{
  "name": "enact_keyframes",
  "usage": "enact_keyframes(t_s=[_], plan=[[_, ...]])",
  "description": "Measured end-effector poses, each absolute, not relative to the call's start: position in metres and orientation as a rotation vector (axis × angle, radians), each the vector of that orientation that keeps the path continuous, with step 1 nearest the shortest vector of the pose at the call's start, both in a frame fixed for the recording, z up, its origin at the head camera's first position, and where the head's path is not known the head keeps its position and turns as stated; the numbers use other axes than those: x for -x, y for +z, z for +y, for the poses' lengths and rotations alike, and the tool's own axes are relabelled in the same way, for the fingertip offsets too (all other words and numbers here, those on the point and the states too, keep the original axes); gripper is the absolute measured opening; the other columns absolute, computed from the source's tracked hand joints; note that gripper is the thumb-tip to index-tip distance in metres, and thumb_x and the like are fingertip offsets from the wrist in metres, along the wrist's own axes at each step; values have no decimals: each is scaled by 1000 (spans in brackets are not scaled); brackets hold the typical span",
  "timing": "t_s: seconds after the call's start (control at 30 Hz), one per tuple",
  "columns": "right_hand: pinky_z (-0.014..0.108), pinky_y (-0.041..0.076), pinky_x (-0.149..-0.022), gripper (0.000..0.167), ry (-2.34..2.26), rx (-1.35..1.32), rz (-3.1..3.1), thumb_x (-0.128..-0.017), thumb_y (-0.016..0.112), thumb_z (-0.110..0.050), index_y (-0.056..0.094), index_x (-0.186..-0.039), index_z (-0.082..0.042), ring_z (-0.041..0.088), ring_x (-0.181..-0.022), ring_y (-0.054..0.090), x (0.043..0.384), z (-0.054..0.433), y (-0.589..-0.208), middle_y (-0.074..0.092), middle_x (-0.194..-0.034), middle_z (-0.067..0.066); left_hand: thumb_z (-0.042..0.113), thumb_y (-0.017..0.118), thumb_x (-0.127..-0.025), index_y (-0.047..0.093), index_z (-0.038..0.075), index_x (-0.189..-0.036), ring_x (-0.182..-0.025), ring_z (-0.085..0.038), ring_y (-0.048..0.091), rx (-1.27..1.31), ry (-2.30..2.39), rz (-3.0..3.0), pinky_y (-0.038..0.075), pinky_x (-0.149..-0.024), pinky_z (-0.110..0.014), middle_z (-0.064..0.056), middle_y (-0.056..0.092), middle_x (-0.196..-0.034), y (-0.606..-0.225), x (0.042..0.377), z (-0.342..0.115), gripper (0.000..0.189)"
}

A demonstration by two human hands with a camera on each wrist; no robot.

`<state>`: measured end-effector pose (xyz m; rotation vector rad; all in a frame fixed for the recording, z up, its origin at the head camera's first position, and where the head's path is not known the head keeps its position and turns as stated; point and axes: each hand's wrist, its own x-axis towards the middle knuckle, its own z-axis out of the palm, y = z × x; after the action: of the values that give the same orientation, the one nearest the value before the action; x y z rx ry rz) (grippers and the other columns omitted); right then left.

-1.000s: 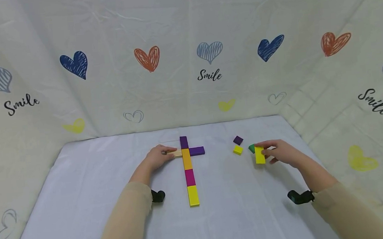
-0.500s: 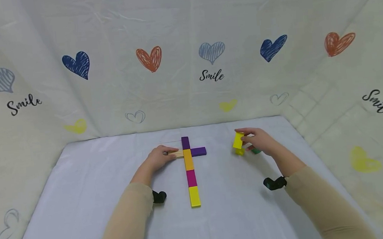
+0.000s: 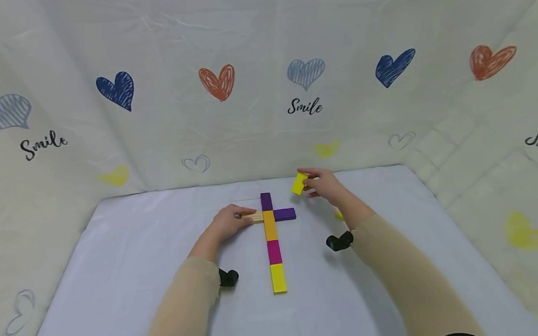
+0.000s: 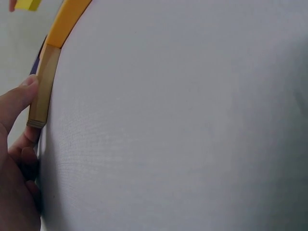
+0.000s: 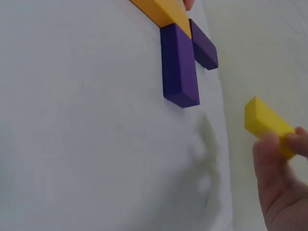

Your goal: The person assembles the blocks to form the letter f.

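Observation:
In the head view a cross of blocks lies on the white cloth. Its column runs from a purple block [image 3: 266, 201] through an orange block [image 3: 270, 225] and a magenta block [image 3: 275, 252] to a yellow block [image 3: 279, 279]. A second purple block [image 3: 285, 214] forms the right arm; a plain wooden block [image 3: 257, 218] forms the left. My left hand [image 3: 228, 223] pinches that wooden block [image 4: 45, 86] at its outer end. My right hand [image 3: 326, 185] holds another yellow block [image 5: 269, 122] between thumb and fingers, raised beyond the right arm of the cross.
A bit of a small yellow block [image 3: 339, 215] shows beside my right forearm, which hides the area behind it. A pale curtain [image 3: 256, 132] printed with hearts and "Smile" hangs along the table's back edge.
My right hand has carried the yellow block left and away from me, from the loose blocks toward the top of the cross. The left hand stays on the wooden block.

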<state>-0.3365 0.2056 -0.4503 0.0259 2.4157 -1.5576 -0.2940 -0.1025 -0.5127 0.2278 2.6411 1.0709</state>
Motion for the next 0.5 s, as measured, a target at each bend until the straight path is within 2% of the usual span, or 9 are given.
enact_keyframes(t_s=[0.2, 0.5], plan=[[33, 57, -83, 44, -1595, -81, 2398, -103, 53, -11, 52, -146, -21, 33, -110, 60, 355, 178, -462, 50, -131, 16, 36, 67, -95, 70, 37, -124, -125, -29, 45, -239, 1062, 2645, 36, -107, -52, -4, 55, -134, -514, 296, -102, 29], [29, 56, -82, 43, -1641, -167, 2365, -103, 55, -13, 54, -144, -24, 27, -104, 61, 374, 146, -477, 53, -129, 14, 34, 68, -95, 71, 35, -123, -123, -29, 47, -252, 1063, 2650, 36, -107, -50, -3, 57, -130, -513, 297, -104, 29]])
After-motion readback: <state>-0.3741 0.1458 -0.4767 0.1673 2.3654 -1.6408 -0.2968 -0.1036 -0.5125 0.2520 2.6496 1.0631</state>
